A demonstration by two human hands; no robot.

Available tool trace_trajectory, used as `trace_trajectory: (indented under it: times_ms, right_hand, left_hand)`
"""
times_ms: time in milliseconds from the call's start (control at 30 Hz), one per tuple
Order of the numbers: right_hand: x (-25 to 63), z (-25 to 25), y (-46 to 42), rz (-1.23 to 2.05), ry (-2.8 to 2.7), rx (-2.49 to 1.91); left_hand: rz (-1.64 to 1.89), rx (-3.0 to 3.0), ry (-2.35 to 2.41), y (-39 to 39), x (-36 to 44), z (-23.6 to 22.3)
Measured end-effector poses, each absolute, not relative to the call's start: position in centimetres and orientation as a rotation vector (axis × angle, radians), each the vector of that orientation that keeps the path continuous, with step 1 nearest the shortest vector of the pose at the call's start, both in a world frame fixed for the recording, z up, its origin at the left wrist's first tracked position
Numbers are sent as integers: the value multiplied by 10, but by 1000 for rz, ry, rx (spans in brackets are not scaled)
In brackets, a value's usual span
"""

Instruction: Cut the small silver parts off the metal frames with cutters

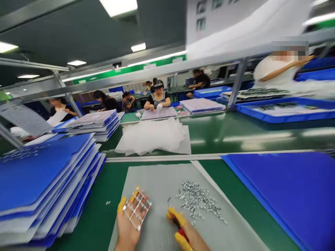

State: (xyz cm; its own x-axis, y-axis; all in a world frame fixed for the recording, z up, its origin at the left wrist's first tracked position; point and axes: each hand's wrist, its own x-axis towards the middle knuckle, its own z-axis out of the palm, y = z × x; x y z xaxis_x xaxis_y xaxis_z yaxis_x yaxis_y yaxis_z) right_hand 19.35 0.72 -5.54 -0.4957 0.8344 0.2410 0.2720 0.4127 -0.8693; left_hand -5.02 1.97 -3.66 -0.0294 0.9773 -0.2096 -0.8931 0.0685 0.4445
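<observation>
My left hand (127, 225), with yellow covers on some fingertips, holds a shiny rectangular metal frame (135, 210) with crossbars and small pieces along it. The frame lies across my palm and fingers. In my right hand (187, 230), also with yellow fingertip covers, is a red-handled tool (180, 228); its working end is hidden, so I cannot tell its exact kind. Just beyond the right fingertips lies one small loose metal piece (169, 199). A spread pile of small silvery metal pieces (199, 198) rests on the grey sheet (159, 177), right of both hands.
Blue and white sheets (52, 174) are stacked high at the left. Blue sheets (282, 188) lie at the right. Beyond the table's ledge are white foam sheets (154, 136) and a blue tray (288, 116). Several people sit farther back; a metal rail (157, 71) crosses above.
</observation>
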Motion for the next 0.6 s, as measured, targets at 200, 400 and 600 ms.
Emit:
trace_trajectory:
  times_ms: [200,400,600]
  right_hand:
    - [195,-35,14,932,-2229,-933]
    - [153,22,31,414,-2598,-1163]
    - [127,38,37,232,-2735,-1244]
  left_hand:
    - [1517,138,627,17,-25,-15]
    - [1565,177,767,11,-11,-25]
    - [1580,187,716,10,-6,-29]
